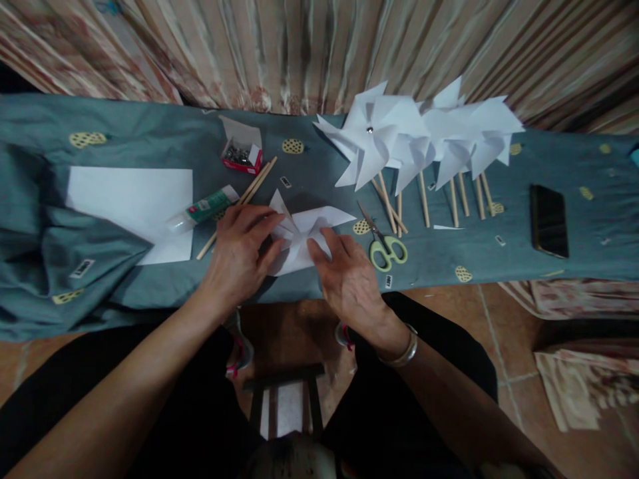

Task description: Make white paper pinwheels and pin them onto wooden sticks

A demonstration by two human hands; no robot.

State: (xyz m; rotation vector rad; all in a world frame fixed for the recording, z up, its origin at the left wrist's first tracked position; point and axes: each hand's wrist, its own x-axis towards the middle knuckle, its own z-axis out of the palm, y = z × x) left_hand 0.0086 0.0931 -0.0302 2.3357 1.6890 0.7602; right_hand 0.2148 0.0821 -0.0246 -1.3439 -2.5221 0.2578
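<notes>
the paper (pixel 302 238) lies on the counter (pixel 499 258) in front of me, between my two hands, one pointed flap standing up at its far left and another reaching out to the right. my left hand (pixel 239 247) is bent over its left side, thumb and fingertips set apart against the folds; whether they pinch a layer i cannot tell. my right hand (pixel 352 269) has its fingers curled down onto the right of the middle, touching the paper, and i can't tell there either if it grips or only presses. i judge the step in hand to be shaping these flaps. to do it well, i should pin the middle lightly with one hand and guide one point at a time with the other, curving it rather than creasing it hard, so that each tip meets the same spot. pressing too flat could kill the curl; letting go of a tip could let it spring back. the scissors (pixel 383 247) lie just beyond my right hand, so my wrist should stay off them, and the sticks (pixel 259 181) and tube (pixel 207 205) sit close by my left hand, easily knocked.
</notes>
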